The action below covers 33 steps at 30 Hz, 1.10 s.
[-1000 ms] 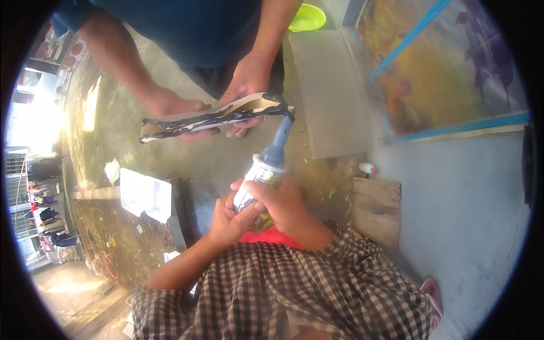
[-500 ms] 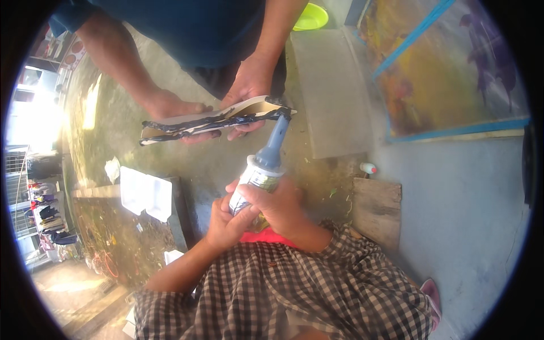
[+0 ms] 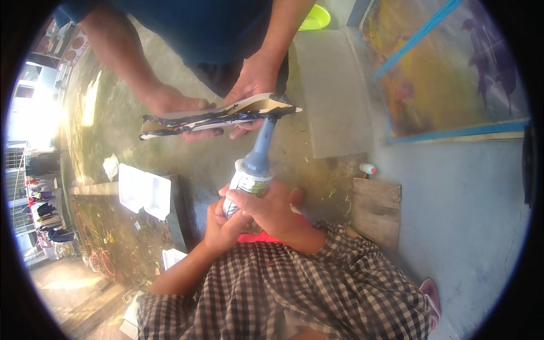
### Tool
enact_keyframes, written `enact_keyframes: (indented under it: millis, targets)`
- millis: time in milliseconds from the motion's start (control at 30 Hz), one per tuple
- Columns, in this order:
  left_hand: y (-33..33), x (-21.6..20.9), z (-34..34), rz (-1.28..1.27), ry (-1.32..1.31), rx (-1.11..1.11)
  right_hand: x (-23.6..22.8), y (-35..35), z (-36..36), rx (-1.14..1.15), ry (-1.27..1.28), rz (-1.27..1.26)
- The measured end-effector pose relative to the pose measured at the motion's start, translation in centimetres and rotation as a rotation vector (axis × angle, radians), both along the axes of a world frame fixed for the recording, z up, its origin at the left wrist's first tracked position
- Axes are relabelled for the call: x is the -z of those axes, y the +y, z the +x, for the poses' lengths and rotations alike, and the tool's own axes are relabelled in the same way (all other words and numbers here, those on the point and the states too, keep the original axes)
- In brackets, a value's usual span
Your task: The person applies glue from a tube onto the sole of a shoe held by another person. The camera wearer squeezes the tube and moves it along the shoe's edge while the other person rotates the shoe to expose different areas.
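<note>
My left hand [image 3: 222, 228] and my right hand [image 3: 276, 211] are both wrapped around a white printed sealant tube [image 3: 247, 183], thumbs lying across it. Its long blue-grey nozzle [image 3: 261, 148] points up and away from me. The tip meets the underside of a long, narrow pale piece [image 3: 253, 105] near its right end. Dark, wet-looking sealant [image 3: 195, 122] runs in uneven lines along the piece's edges. A person facing me supports it with both hands, the left one [image 3: 252, 79] and the right one [image 3: 173, 102], and some of their fingers show beneath it.
A white foam box [image 3: 144, 191] stands open at the left. A wooden board [image 3: 376, 212] and a small bottle [image 3: 368, 169] are at the right, below a colourful panel with blue edging [image 3: 442, 79]. The rim of a yellow-green basin [image 3: 315, 18] shows at the back.
The nozzle tip has moved left along the piece from its right end. My hands and the tube have shifted slightly left with it, while the piece has tilted a little.
</note>
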<state>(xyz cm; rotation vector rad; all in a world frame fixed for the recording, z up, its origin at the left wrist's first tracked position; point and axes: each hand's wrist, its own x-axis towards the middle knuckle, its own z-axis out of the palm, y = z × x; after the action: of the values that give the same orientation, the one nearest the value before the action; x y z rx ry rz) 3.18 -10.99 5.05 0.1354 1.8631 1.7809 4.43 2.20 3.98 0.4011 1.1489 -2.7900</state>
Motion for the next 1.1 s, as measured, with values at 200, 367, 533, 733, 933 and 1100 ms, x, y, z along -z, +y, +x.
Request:
enact_keyframes:
  millis: [200,367,533,733,933,1100]
  targets:
    - [-0.3,0.1,0.0,-0.009,0.015,-0.024,0.2,-0.6,-0.2,0.027,-0.006,0.013]
    - [-0.4,0.3,-0.1,-0.012,0.019,-0.062,0.3,-1.0,-0.6,0.05,0.015,0.013]
    - [-1.5,2.4,-1.1,-0.041,0.023,-0.07,2.4,-2.0,-1.8,0.044,0.027,-0.037]
    - [-1.5,2.4,-0.8,-0.111,0.071,-0.044,4.6,-2.2,-1.7,0.0,0.05,-0.024]
    - [-1.7,3.0,-0.5,-0.165,0.114,-0.014,4.6,-1.8,-1.4,-0.037,0.022,-0.069]
    - [-1.9,2.6,-0.3,-0.152,0.157,-0.009,4.7,-2.1,-0.8,-0.043,0.086,-0.052]
